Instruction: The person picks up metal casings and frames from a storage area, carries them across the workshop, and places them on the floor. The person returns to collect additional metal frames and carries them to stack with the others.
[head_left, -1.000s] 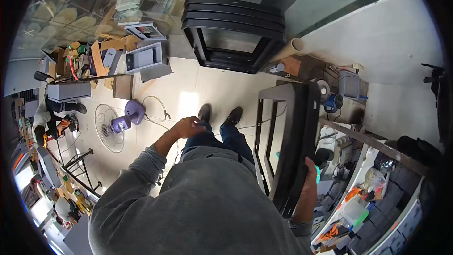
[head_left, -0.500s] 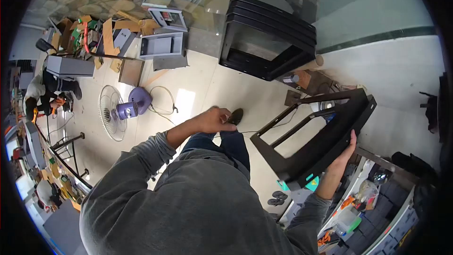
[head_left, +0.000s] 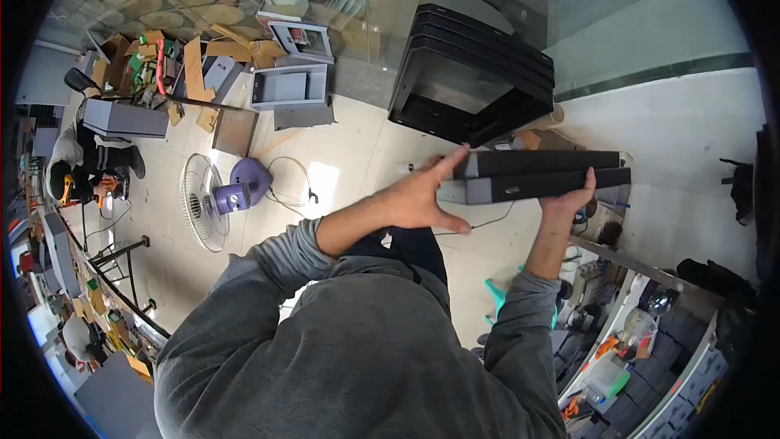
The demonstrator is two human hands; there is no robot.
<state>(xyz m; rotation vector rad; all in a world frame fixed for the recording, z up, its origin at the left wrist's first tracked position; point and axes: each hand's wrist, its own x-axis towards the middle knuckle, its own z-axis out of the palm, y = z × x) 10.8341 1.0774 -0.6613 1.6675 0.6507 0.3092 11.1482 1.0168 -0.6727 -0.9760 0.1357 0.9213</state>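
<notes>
A black rectangular frame (head_left: 544, 188) is held up in front of me, turned nearly edge-on so that two long dark bars show. My right hand (head_left: 566, 202) grips its lower edge near the right end, with the fingers partly hidden behind it. At the frame's left end is my left hand (head_left: 422, 197), thumb and fingers spread wide; whether the fingertips touch the frame I cannot tell. Just beyond it, several similar black frames (head_left: 475, 85) stand stacked together against the glass wall.
A purple fan (head_left: 248, 183) stands on the tiled floor to the left. Grey metal boxes (head_left: 288, 85) and cardboard scraps lie behind it. At far left a person (head_left: 73, 167) bends over a tool. A shelf with grey boxes (head_left: 650, 374) is at lower right.
The black frame has been raised and turned from a slanted, open-faced view to nearly edge-on. My left hand has moved right to its end and spread its fingers.
</notes>
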